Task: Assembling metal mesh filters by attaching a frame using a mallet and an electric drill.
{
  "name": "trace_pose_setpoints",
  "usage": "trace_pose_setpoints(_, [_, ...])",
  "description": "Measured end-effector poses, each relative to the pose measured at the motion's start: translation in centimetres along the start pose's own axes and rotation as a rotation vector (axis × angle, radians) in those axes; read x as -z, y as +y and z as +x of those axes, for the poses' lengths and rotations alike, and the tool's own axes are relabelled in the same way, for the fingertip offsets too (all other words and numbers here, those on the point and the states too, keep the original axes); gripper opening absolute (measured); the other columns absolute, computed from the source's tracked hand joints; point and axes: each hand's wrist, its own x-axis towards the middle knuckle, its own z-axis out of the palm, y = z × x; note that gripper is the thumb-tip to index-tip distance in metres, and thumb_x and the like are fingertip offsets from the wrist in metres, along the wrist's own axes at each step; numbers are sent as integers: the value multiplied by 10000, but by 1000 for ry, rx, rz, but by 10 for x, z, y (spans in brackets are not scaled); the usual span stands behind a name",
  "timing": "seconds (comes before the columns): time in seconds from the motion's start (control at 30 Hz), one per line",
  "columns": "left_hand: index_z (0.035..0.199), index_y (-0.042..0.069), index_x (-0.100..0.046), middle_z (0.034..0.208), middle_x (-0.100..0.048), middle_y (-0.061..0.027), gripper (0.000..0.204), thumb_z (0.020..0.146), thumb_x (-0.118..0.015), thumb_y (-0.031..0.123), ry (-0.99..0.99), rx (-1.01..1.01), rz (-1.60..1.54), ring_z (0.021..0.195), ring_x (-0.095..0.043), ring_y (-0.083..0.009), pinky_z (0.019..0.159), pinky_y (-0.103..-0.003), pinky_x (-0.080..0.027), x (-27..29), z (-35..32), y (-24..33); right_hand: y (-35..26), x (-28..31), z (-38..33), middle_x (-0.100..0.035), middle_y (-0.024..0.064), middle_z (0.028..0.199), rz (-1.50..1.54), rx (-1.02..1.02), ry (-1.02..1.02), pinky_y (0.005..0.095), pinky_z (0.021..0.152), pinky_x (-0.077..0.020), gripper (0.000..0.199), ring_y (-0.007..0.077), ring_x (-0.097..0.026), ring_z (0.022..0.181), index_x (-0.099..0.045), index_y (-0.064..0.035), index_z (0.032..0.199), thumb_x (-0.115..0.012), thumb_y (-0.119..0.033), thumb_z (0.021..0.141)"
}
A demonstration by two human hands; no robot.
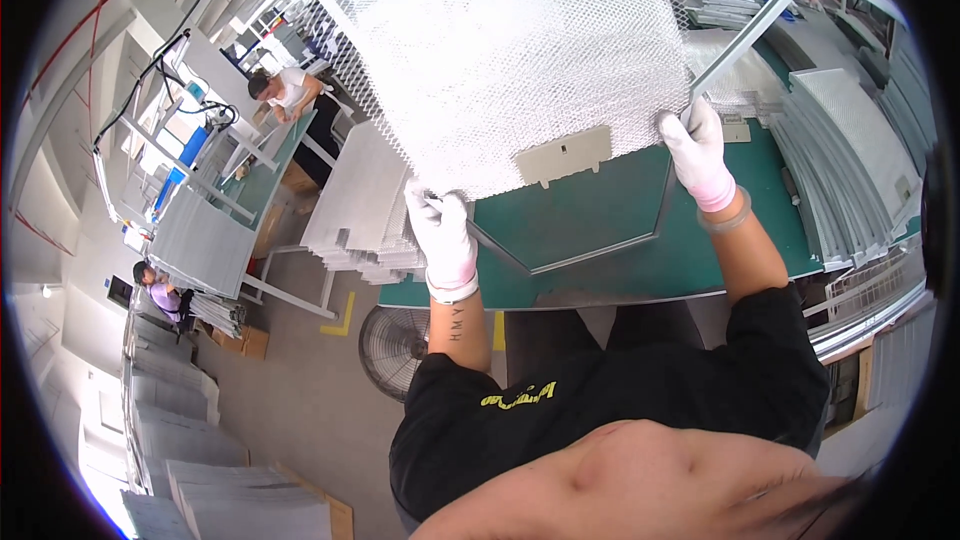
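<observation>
I hold up a large sheet of white metal mesh in front of me, above a green workbench. My left hand, in a white glove, grips the sheet's lower left corner. My right hand, also gloved, grips the lower right corner where a thin metal frame strip runs up along the edge. A small beige latch plate is fixed at the middle of the sheet's lower edge. A bent metal frame lies on the bench beneath.
Stacks of mesh panels sit left of the bench and more stacks on its right. A floor fan stands below the bench edge. Two other people work at benches to the left. Cardboard and panel piles line the floor.
</observation>
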Motion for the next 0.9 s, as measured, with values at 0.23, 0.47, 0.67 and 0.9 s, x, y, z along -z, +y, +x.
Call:
trace_pose_setpoints(0.23, [1349, -20, -451, 993, -530, 10, 381, 980, -515, 47, 68, 65, 151, 740, -400, -9, 634, -164, -330, -6, -2, -12, 22, 0, -10, -632, 54, 1215, -54, -29, 47, 271, 939, -455, 418, 101, -583, 1057, -494, 55, 1346, -605, -79, 966])
trace_pose_setpoints(0.47, [1064, 10, -632, 712, -478, 98, 184, 906, -711, 60, 143, 6, 321, 622, -362, 4, 559, -187, -321, -37, -7, 4, -1, -10, -22, -662, 5, 1019, -703, -324, 204, 217, 758, -463, 322, 48, -561, 825, -561, 49, 1242, -620, -74, 949])
trace_pose_setpoints(0.67, [1095, -1, -623, 825, -587, 49, 213, 907, -708, 52, 17, 55, 268, 693, -450, -4, 607, -183, -376, -10, -7, -14, 23, 4, -24, -665, 21, 1048, -316, -85, 87, 233, 798, -474, 340, 61, -575, 876, -545, 55, 1251, -625, -95, 957])
trace_pose_setpoints(0.9, [1167, -37, -586, 1004, -684, -43, 272, 915, -657, 34, -35, 316, 353, 868, -625, -84, 773, -245, -510, 29, -67, -74, 79, 24, -72, -691, 111, 1013, -446, -296, 4, 317, 838, -515, 341, 133, -635, 913, -568, 62, 1204, -614, -99, 907])
